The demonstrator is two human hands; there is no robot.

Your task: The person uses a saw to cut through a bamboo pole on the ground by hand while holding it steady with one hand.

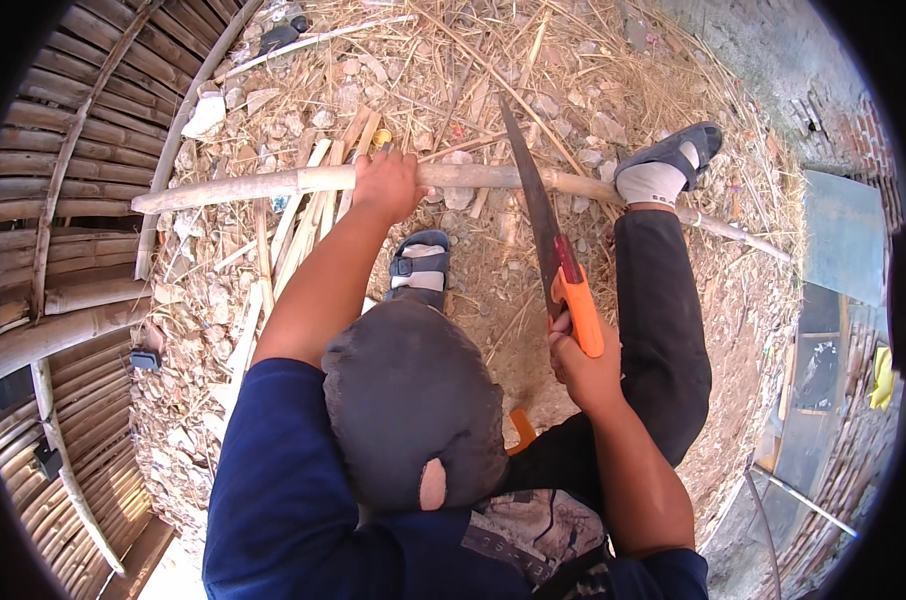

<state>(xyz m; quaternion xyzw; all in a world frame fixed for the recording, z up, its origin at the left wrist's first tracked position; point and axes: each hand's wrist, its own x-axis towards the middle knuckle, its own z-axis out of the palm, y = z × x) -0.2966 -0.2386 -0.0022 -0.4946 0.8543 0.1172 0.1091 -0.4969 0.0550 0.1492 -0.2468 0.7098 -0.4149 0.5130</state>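
Observation:
A pale bamboo pole lies crosswise ahead of me, its thinner end reaching past my right foot. My left hand is wrapped over the pole, left of its middle. In my right hand is a handsaw, gripped by its orange handle. The blade slants forward and crosses the pole to the right of my left hand. Whether its teeth touch the bamboo, I cannot tell. My right foot in a dark sandal is by the pole's right part, and my bent left knee covers the ground below my left hand.
Split bamboo strips lie under and below the pole at left. Stones and dry straw litter the ground. A slatted bamboo wall rises at left. At right are a wall and a bluish panel. An orange curved piece shows beside my leg.

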